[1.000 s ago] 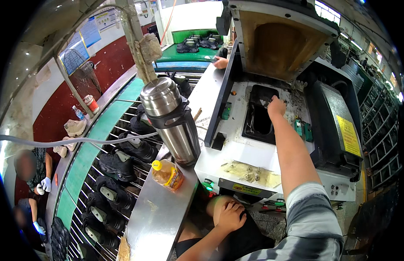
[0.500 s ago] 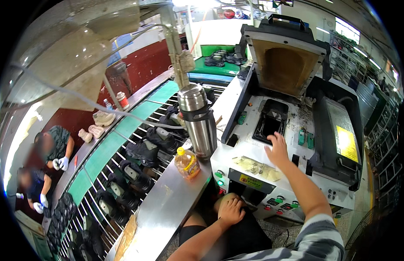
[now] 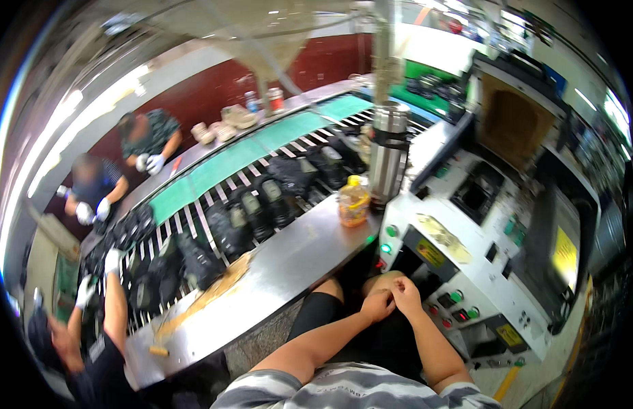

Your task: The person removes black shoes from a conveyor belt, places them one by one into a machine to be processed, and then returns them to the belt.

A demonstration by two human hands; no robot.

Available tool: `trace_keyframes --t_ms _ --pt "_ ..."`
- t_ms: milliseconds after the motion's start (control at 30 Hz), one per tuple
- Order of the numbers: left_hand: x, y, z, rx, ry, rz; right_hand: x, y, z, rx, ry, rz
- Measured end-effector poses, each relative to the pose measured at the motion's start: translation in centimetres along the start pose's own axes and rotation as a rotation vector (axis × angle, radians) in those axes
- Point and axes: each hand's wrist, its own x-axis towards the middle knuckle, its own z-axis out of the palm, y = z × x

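Observation:
Both of my hands meet above my lap, over the dark shorts and between the bench and the machine. My left hand (image 3: 378, 305) is closed, its fingers curled in. Against it rests my right hand (image 3: 405, 296), fingers bent and pressed together at the left hand's fingers. Whatever they might hold is too small or hidden to make out. Nearest to them is the white machine (image 3: 425, 211) with coloured buttons; its lid (image 3: 514, 123) is raised over a dark mould (image 3: 479, 191). A yellow-capped bottle (image 3: 354, 203) and a steel thermos (image 3: 389, 157) stand on the metal bench.
Black shoes (image 3: 252, 211) lie on the roller conveyor left of the metal bench (image 3: 289, 252). At the lower left a co-worker (image 3: 91, 361) reaches gloved hands over the rollers. Two other gloved people sit across the line. Beige shoes (image 3: 238, 117) stand on the far ledge.
My right hand has come back from above the machine's mould to my left hand at my lap. The view has swung left, bringing a co-worker in at the lower left.

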Motion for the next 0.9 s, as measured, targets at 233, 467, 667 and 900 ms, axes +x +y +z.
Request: trace_keyframes --t_ms 233,467,667,900 --pt "-6.7 -8.7 -6.0 -0.356 -0.018 -0.422 -1.1 -0.2 6.2 -0.138 -0.256 -0.039" --pt "-20.9 -16.5 -19.9 -0.165 0.754 -0.496 -1.2 -5.2 13.0 0.06 -0.486 -0.058" --pt "-33.2 -25.3 -30.8 0.46 0.997 -0.909 0.8 -13.5 27.1 0.367 -1.003 -0.06" --pt "-32.4 -26.7 -33.1 0.602 0.798 -0.808 4.3 -27.0 46.7 0.232 -1.008 0.082"
